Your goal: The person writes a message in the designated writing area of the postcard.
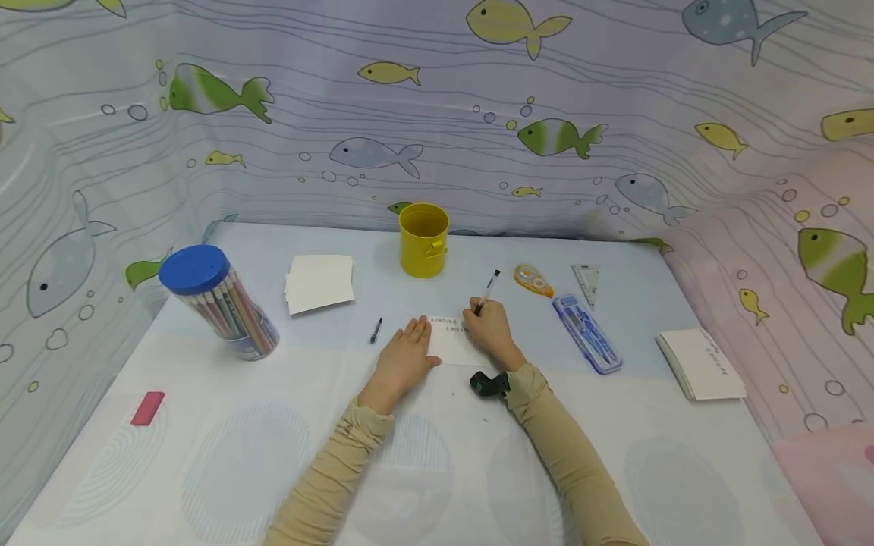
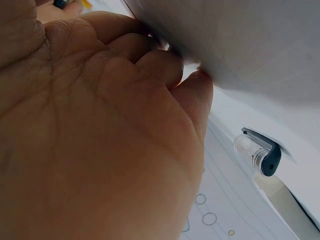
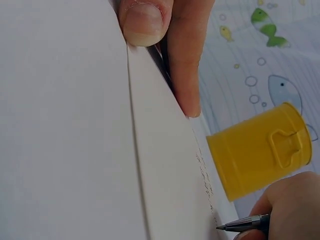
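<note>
Open table before the yellow tin (image 1: 424,240); pen cap (image 1: 375,331) lies left, compass case (image 1: 586,333) right.

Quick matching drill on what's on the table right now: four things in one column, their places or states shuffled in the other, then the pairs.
1 pen
2 yellow tin
3 pen cap
4 red eraser

A near the table's left edge
B behind the card, upright
C in the right hand, tip on the card
D lying just left of the left hand

Pairs: 1-C, 2-B, 3-D, 4-A

We see a table (image 1: 205,470) under a pale cloth with faint oval prints, and fish-patterned curtains (image 1: 437,121) enclosing it, lilac-grey behind, pink at the right. Light falls evenly.
</note>
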The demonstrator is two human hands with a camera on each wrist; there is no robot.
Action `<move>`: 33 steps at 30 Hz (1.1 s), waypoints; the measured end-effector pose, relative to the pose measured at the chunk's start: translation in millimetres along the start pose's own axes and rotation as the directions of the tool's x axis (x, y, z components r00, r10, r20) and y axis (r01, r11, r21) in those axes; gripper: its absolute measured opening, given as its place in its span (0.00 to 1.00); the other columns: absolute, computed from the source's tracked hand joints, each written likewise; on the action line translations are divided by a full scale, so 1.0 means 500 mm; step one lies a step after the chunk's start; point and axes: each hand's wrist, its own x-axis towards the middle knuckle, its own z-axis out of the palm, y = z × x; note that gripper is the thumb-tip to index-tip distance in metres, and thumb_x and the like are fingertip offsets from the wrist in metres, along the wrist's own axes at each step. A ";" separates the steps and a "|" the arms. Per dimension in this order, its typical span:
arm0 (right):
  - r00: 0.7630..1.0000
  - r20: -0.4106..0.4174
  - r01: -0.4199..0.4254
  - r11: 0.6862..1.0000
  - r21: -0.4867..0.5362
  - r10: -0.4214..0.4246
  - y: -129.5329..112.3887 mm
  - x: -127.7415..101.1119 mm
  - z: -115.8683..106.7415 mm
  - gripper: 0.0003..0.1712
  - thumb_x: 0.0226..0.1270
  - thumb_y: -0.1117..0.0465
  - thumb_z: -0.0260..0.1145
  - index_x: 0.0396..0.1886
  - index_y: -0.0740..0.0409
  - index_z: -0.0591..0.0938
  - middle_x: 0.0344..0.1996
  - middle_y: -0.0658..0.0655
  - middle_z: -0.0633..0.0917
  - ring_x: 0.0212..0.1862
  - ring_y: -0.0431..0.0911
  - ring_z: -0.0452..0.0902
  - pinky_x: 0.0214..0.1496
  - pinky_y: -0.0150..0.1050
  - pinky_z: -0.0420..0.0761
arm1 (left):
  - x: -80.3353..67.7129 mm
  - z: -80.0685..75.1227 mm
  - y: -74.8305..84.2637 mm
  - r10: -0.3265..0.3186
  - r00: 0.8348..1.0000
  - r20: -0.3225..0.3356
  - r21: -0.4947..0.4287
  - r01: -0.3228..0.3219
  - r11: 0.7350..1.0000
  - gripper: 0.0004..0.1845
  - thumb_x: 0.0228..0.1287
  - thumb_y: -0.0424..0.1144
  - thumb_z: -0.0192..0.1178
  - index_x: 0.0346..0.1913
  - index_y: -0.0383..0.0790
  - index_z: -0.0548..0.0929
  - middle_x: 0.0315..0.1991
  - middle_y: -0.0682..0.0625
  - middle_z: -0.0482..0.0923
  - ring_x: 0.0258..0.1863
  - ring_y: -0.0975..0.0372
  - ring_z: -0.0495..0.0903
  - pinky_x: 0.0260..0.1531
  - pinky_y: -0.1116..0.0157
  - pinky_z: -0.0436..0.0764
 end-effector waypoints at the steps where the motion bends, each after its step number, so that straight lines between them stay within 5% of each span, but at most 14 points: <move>1: 1.000 0.001 0.002 1.000 0.000 -0.002 0.001 -0.001 0.000 0.23 0.63 0.66 0.53 0.12 0.51 0.56 0.11 0.46 0.51 0.16 0.39 0.43 0.20 0.30 0.47 | 0.000 0.001 0.000 -0.002 1.000 -0.001 -0.001 0.002 1.000 0.38 0.70 0.51 0.54 0.73 0.30 0.58 0.76 0.40 0.51 0.77 0.50 0.51 0.76 0.52 0.55; 15: 0.993 -0.104 0.069 0.994 0.084 -0.060 -0.003 -0.023 -0.004 0.23 0.64 0.71 0.51 0.13 0.52 0.56 0.05 0.47 0.55 0.08 0.28 0.41 0.14 0.29 0.47 | -0.003 0.008 -0.006 -0.002 1.000 -0.006 0.004 0.002 1.000 0.37 0.71 0.50 0.53 0.73 0.30 0.57 0.77 0.40 0.51 0.77 0.50 0.51 0.76 0.52 0.55; 22: 0.996 -0.070 0.070 0.993 0.093 -0.063 0.007 -0.015 -0.004 0.22 0.64 0.68 0.51 0.11 0.52 0.58 0.04 0.45 0.57 0.08 0.37 0.47 0.12 0.29 0.49 | -0.003 0.004 -0.006 -0.003 1.000 0.005 0.006 0.003 1.000 0.37 0.71 0.50 0.52 0.74 0.30 0.56 0.77 0.40 0.50 0.77 0.50 0.51 0.76 0.52 0.55; 33: 0.992 -0.106 0.068 0.996 0.060 -0.062 0.001 -0.016 -0.006 0.24 0.63 0.71 0.54 0.11 0.53 0.58 0.04 0.46 0.57 0.06 0.25 0.42 0.12 0.28 0.47 | 0.001 0.003 -0.003 0.007 1.000 -0.004 -0.014 -0.007 1.000 0.37 0.71 0.49 0.53 0.73 0.29 0.57 0.76 0.39 0.51 0.77 0.50 0.51 0.75 0.51 0.56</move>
